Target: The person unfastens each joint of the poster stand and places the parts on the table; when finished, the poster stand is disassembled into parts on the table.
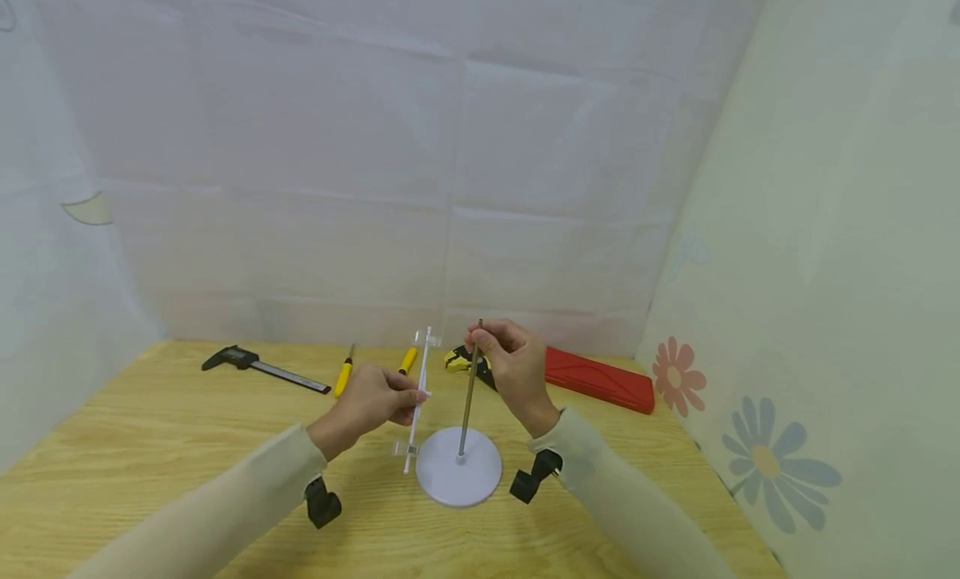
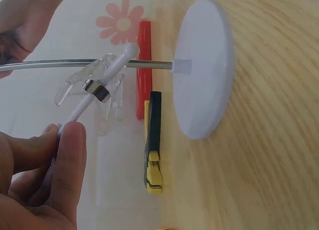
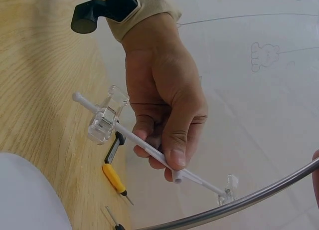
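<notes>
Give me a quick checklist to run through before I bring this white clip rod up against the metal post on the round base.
1. Metal post stands upright in the round white base: ok.
2. Right hand pinches the post near its top: ok.
3. Left hand grips the white rod around its middle: ok.
4. Clear clips sit on the rod, one near each end: ok. Whether they are tight: cannot tell.
5. Rod and post apart: ok in the head view; the left wrist view shows them crossing, contact cannot tell.
6. Base flat on the wooden table: ok.
</notes>
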